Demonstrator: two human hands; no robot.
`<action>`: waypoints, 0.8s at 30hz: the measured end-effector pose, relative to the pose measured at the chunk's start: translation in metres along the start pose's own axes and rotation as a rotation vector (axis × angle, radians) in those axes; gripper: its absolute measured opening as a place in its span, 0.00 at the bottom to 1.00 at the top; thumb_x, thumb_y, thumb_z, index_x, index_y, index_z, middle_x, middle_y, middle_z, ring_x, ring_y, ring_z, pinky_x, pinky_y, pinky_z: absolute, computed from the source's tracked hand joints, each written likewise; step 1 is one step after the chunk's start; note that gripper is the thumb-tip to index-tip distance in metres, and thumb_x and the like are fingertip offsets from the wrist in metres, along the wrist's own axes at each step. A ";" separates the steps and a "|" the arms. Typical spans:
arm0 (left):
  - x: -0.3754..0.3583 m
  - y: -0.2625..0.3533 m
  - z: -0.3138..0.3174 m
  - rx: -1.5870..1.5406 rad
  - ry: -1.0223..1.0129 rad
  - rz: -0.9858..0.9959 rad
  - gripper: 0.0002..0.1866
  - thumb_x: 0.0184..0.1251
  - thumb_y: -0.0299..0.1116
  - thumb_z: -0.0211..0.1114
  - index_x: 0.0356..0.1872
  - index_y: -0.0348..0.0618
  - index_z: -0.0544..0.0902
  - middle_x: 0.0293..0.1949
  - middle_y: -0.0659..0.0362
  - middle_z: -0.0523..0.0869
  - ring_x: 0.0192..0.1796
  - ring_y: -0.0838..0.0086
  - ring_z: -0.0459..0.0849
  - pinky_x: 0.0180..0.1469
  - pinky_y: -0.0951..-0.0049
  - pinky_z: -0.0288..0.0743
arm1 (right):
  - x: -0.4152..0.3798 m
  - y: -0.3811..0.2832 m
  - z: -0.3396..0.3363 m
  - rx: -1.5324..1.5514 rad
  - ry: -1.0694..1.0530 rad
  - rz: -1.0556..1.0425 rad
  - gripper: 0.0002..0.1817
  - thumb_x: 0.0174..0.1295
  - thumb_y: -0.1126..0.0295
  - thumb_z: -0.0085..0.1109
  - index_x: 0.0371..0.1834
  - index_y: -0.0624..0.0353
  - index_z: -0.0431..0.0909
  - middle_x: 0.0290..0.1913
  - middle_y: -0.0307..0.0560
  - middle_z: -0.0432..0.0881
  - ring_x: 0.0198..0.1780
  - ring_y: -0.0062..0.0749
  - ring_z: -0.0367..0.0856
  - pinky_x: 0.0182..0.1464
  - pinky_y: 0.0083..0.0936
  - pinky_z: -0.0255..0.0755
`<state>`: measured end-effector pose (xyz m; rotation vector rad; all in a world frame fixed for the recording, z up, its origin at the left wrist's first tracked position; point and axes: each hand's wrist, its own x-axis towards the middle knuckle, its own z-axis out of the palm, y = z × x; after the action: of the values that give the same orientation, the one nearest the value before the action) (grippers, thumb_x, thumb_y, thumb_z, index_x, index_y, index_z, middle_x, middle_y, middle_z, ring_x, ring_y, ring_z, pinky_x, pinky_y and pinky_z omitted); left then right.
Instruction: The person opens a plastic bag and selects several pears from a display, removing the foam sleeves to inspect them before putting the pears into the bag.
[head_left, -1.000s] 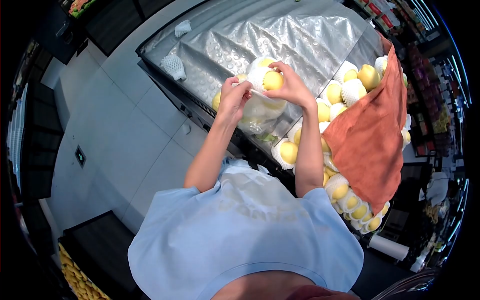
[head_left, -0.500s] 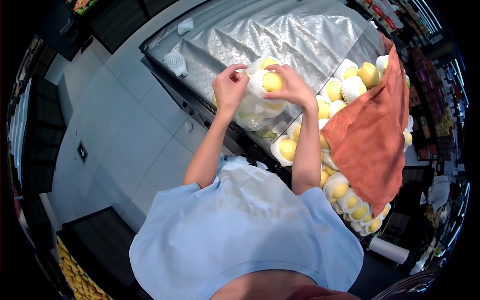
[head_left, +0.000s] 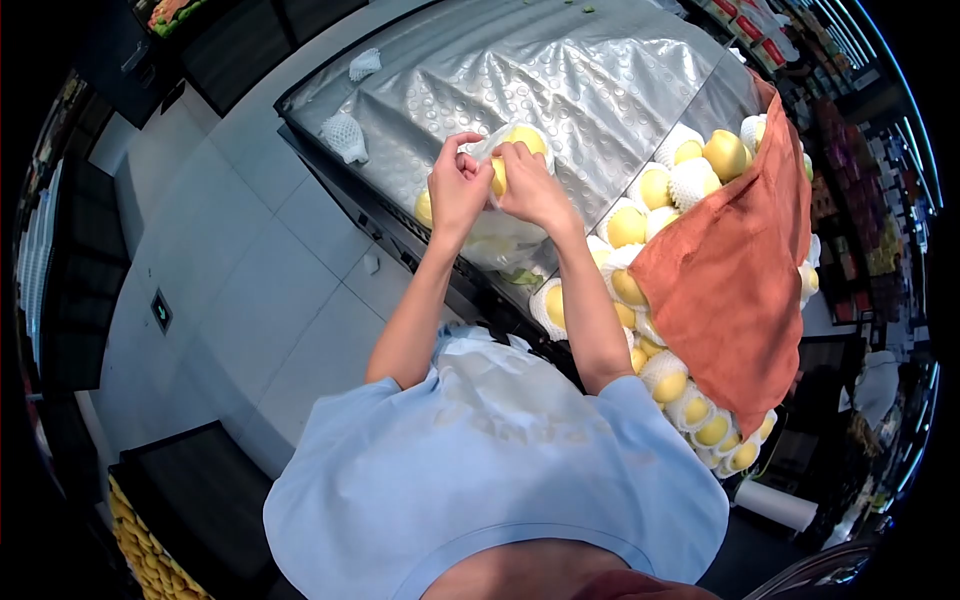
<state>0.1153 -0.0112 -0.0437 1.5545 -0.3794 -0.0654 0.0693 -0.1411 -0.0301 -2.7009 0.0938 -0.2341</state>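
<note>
A clear plastic bag with round yellow fruit in it rests on the near edge of the metallic display surface. My left hand is closed in a pinch at the bag's upper part. Close beside it, my right hand has its fingers drawn together on the bag too. One yellow fruit shows between the hands, and another yellow fruit lies just behind the right fingers. At the left, a further fruit peeks out past my left wrist. My fingertips are partly hidden.
Yellow fruit in white foam nets is piled at the right, partly under an orange-red cloth. Two loose foam nets lie at the display's left edge. A clear divider crosses the display. Tiled floor extends left.
My right hand has moved left from around a netted fruit to beside my left hand, its fingers now drawn together. The view has shifted slightly.
</note>
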 end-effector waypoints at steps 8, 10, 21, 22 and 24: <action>0.004 -0.004 -0.015 0.116 -0.079 -0.091 0.22 0.62 0.28 0.68 0.57 0.34 0.76 0.21 0.67 0.78 0.23 0.85 0.75 0.28 0.81 0.70 | 0.006 0.056 -0.040 0.347 0.075 0.092 0.26 0.62 0.54 0.66 0.54 0.64 0.78 0.50 0.61 0.82 0.52 0.52 0.81 0.55 0.40 0.74; 0.002 -0.007 -0.016 0.164 -0.095 -0.096 0.22 0.61 0.30 0.70 0.55 0.34 0.77 0.20 0.67 0.79 0.22 0.85 0.75 0.28 0.80 0.70 | 0.010 0.066 -0.045 0.213 0.225 0.374 0.34 0.63 0.47 0.64 0.57 0.71 0.75 0.42 0.61 0.85 0.47 0.56 0.84 0.54 0.44 0.75; -0.005 -0.003 -0.011 0.474 0.082 0.085 0.15 0.58 0.40 0.73 0.41 0.39 0.88 0.16 0.60 0.80 0.19 0.77 0.78 0.26 0.71 0.70 | 0.052 0.097 0.026 0.066 0.042 0.804 0.38 0.74 0.41 0.33 0.38 0.68 0.85 0.30 0.53 0.86 0.41 0.49 0.87 0.54 0.44 0.74; -0.006 -0.002 -0.011 0.467 0.083 0.099 0.14 0.59 0.39 0.72 0.40 0.39 0.88 0.16 0.58 0.80 0.19 0.76 0.78 0.26 0.70 0.70 | 0.051 0.096 0.022 0.062 -0.003 0.806 0.34 0.75 0.47 0.33 0.44 0.64 0.85 0.39 0.55 0.88 0.48 0.51 0.86 0.57 0.45 0.72; -0.008 -0.002 -0.011 0.460 0.083 0.115 0.13 0.60 0.38 0.71 0.40 0.39 0.89 0.16 0.57 0.80 0.19 0.75 0.78 0.26 0.70 0.70 | 0.050 0.095 0.014 0.061 -0.053 0.811 0.31 0.75 0.47 0.35 0.52 0.62 0.83 0.51 0.57 0.83 0.57 0.52 0.81 0.60 0.46 0.71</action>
<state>0.1115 0.0018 -0.0465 1.9770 -0.4376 0.1871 0.1181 -0.2264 -0.0746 -2.3739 1.1021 0.0823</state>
